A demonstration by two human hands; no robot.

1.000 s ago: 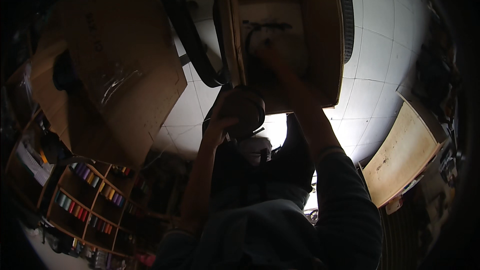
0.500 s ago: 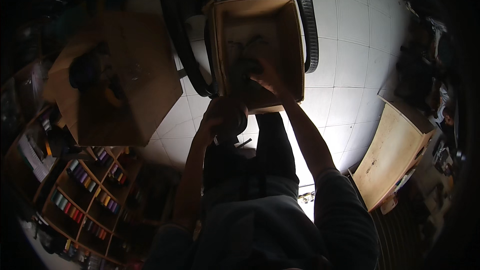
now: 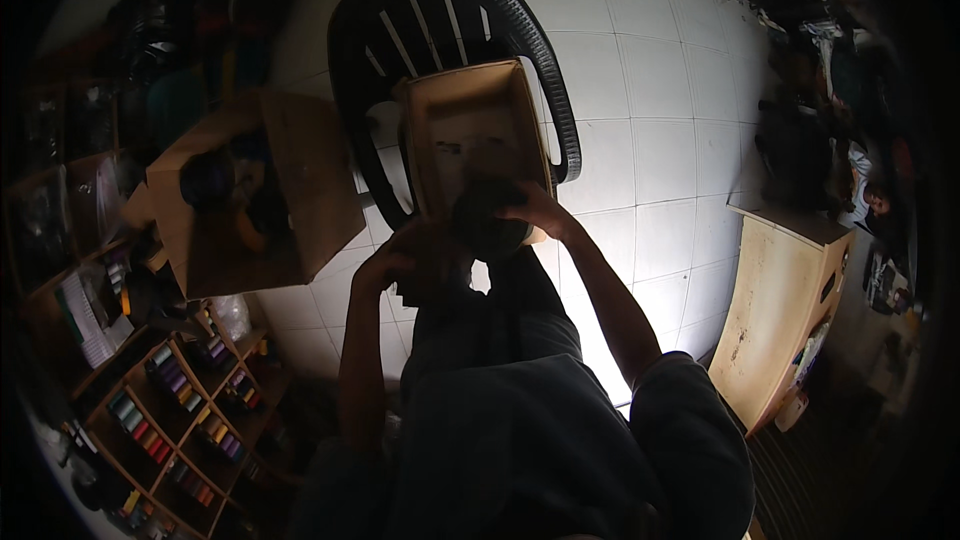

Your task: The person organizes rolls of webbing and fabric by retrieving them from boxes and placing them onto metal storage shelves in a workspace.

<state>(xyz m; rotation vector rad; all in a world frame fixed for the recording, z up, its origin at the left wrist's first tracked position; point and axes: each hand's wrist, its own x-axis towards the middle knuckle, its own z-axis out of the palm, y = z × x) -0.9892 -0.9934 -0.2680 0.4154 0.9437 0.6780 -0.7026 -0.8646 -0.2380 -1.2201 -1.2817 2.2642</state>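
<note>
My right hand [image 3: 540, 211] is closed on the edge of a dark, round thing [image 3: 490, 215], greenish black in the dim light. It is above the near end of an open cardboard box [image 3: 412, 155] that rests on a black plastic chair [image 3: 345, 70]. To its left, my left hand [image 3: 383, 266] curls around a dark brown, rounded thing [image 3: 436, 252], held just off the box's near left corner. Shadow hides the exact kind of both things and most of the left fingers. Inside the box, a pale bottom with small dark marks shows.
A larger cardboard box [image 3: 315, 185] with dark and yellow things in it stands left of the chair. Lower left is a wooden rack [image 3: 190, 415] of coloured thread spools. A pale wooden cabinet [image 3: 765, 305] stands on the tiled floor [image 3: 650, 155] at the right.
My right hand has come up out of the box toward me with the dark round thing. My left hand has shifted left with the brown thing. The whole view has swung.
</note>
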